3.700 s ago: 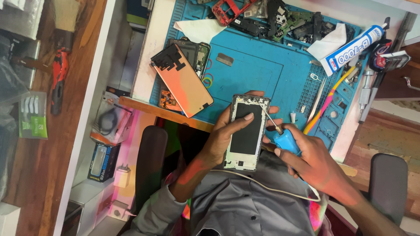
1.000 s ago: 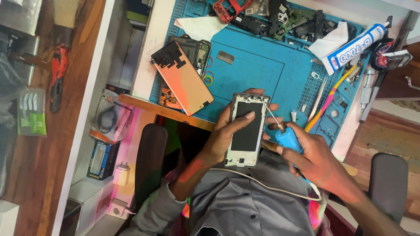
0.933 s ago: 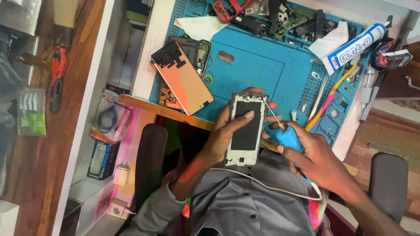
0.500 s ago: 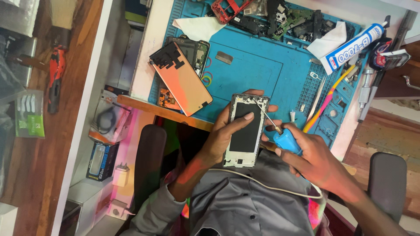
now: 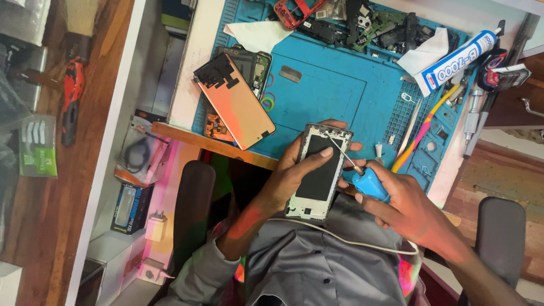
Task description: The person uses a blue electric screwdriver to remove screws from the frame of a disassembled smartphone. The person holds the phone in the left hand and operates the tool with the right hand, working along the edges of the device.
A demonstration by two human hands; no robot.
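1. Gripping a white phone frame (image 5: pixel 319 171), the left hand (image 5: pixel 294 175) wraps it from the side, thumb pressed across its dark middle and fingers curled behind the far edge.
2. The frame sits above the person's lap, just in front of the near edge of the blue work mat (image 5: pixel 334 85), its top end over the mat's rim.
3. The right hand (image 5: pixel 405 207) is closed around the blue handle of a screwdriver (image 5: pixel 362 177); its thin shaft slants up to the frame's upper right corner and touches it.
4. On the mat to the left lies an orange-backed display panel (image 5: pixel 235 102), tilted, over an opened phone body (image 5: pixel 255 65).
5. A white glue tube (image 5: pixel 456 55) rests at the mat's far right, beside white tissue (image 5: pixel 422 55).
6. A white cable (image 5: pixel 345 241) crosses the grey shirt below both hands.
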